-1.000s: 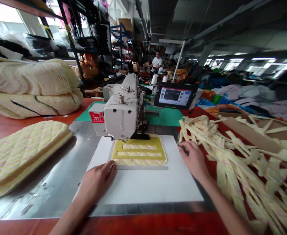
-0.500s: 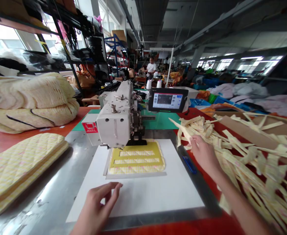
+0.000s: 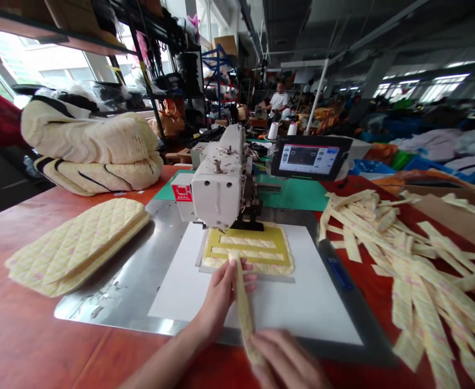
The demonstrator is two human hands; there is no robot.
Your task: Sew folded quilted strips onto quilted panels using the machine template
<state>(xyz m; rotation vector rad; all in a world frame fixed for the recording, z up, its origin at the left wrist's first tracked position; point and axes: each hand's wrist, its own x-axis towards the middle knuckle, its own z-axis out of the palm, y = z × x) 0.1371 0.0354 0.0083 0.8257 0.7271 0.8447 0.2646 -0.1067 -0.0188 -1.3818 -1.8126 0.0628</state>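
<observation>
A pale yellow fabric strip (image 3: 242, 302) runs lengthwise between my hands over the white sheet (image 3: 302, 313). My left hand (image 3: 219, 292) pinches it near its far end, thumb on top, the other fingers partly behind it. At the near end my right hand (image 3: 288, 361), blurred, has its fingers closed on the strip. Just beyond my left hand lies a quilted yellow piece (image 3: 288, 265) under a mustard-coloured template (image 3: 215, 243) with two long slots. The sewing machine head (image 3: 217, 197) stands over the template's far edge.
A heap of loose strips (image 3: 407, 259) covers the right side. A blue-handled tool (image 3: 338, 273) lies beside the sheet. Stacked quilted pieces (image 3: 83, 237) and folded bundles (image 3: 95, 156) are on the left. A control screen (image 3: 308, 156) stands behind, and a person (image 3: 278, 101) is far back.
My right hand has brought a strip from the heap to the front middle. My left hand has moved forward and right and taken its far end. The view has turned left.
</observation>
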